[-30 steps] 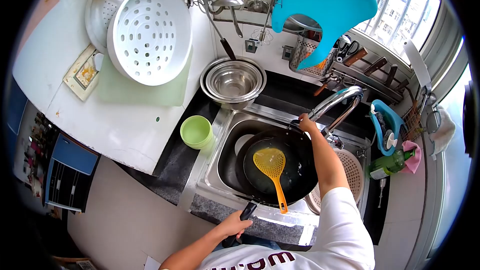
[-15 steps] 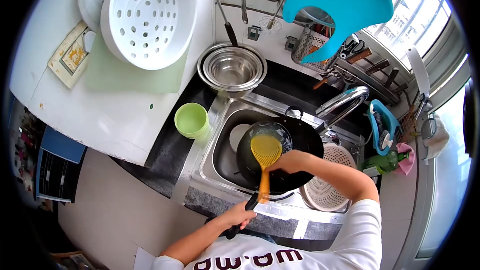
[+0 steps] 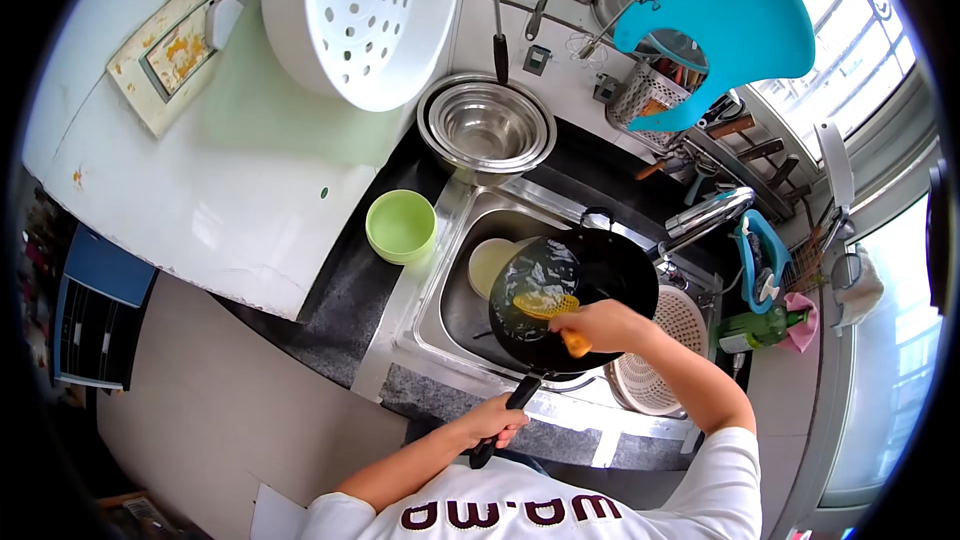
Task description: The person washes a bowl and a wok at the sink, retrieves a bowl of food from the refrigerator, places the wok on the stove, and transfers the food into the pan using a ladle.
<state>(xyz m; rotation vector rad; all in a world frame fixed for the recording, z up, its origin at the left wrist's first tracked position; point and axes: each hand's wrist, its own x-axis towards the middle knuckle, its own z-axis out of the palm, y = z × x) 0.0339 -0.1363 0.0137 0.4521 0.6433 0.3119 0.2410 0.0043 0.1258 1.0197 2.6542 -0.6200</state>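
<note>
The left hand (image 3: 495, 421) is clamped round the wok (image 3: 622, 265)'s handle beyond the sink (image 3: 408, 332)'s front edge, the right (image 3: 602, 326) round the skimmer (image 3: 546, 304) inside; a slipping left grip could spill water (image 3: 545, 268).

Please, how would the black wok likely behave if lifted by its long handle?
The wok would probably feel heavy, because it is wide and holds liquid. The liquid pools toward one side, so it may slosh or spill. Its handle looks rigid, so it should hardly flex.

Skimmer handle (image 3: 575, 342) partly hidden; white colander (image 3: 292, 28) cut off.
</note>
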